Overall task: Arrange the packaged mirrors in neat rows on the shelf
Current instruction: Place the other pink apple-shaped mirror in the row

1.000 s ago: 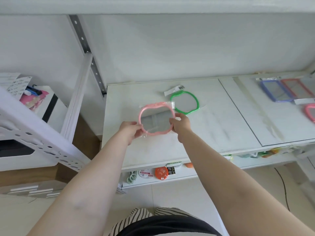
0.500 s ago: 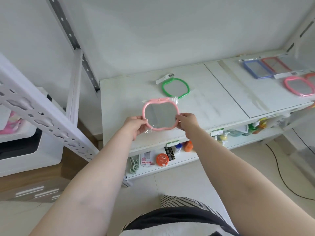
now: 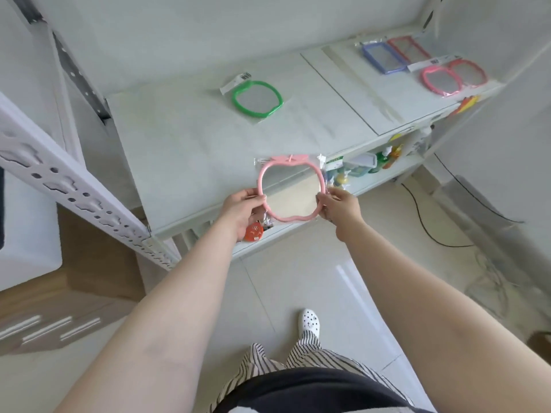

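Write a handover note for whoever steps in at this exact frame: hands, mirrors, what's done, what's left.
Left hand and right hand: both grip the packaged pink apple-shaped mirror, held at the white shelf's front edge.
Placed: green apple-shaped mirror alone at the back left; blue rectangular mirror, red rectangular mirror and two more pink apple mirrors far right.
Left: set the held mirror down and line up the rows.

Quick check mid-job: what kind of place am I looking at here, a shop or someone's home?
Most likely a small shop or stockroom. White metal shelf holds bagged mirrors with barcode tags, like the green mirror; small goods line the lower shelf behind price labels. Both hands hold the pink mirror.
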`<move>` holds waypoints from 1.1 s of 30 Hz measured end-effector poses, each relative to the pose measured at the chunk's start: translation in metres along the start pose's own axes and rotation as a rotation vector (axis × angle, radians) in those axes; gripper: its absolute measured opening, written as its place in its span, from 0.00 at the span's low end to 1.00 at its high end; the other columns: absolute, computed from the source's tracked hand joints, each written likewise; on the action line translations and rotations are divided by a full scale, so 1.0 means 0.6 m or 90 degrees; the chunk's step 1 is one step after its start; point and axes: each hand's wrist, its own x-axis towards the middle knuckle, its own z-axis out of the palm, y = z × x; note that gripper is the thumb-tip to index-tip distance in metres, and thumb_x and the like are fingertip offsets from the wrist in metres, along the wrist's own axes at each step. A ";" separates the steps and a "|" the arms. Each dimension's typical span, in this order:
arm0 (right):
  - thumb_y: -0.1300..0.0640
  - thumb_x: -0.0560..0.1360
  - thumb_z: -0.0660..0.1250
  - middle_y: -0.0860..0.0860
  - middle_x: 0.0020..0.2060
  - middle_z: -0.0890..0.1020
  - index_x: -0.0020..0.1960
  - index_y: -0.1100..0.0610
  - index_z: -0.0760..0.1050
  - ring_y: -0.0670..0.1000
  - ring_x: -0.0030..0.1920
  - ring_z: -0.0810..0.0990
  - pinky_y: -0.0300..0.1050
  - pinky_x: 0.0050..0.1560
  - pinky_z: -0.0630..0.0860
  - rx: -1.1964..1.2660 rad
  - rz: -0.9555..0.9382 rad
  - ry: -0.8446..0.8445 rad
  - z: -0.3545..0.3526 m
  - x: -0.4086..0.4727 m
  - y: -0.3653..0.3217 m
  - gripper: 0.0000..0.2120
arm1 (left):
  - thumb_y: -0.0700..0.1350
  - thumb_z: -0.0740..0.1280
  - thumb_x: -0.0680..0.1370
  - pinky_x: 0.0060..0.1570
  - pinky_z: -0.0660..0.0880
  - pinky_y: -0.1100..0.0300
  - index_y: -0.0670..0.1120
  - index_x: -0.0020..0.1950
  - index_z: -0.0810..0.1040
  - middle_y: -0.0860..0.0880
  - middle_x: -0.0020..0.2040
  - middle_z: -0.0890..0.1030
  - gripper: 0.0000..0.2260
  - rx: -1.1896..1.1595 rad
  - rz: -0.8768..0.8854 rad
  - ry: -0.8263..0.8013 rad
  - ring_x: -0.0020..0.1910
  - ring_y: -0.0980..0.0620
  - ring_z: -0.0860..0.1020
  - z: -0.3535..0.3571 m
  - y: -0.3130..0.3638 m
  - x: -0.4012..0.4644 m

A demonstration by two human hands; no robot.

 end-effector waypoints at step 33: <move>0.64 0.72 0.68 0.54 0.36 0.78 0.49 0.60 0.81 0.49 0.30 0.74 0.43 0.40 0.75 0.067 0.062 0.102 -0.606 0.418 -0.096 0.08 | 0.35 0.65 0.77 0.31 0.76 0.68 0.45 0.44 0.76 0.52 0.27 0.81 0.06 0.100 -0.055 -0.093 0.29 0.57 0.77 0.731 -0.020 0.261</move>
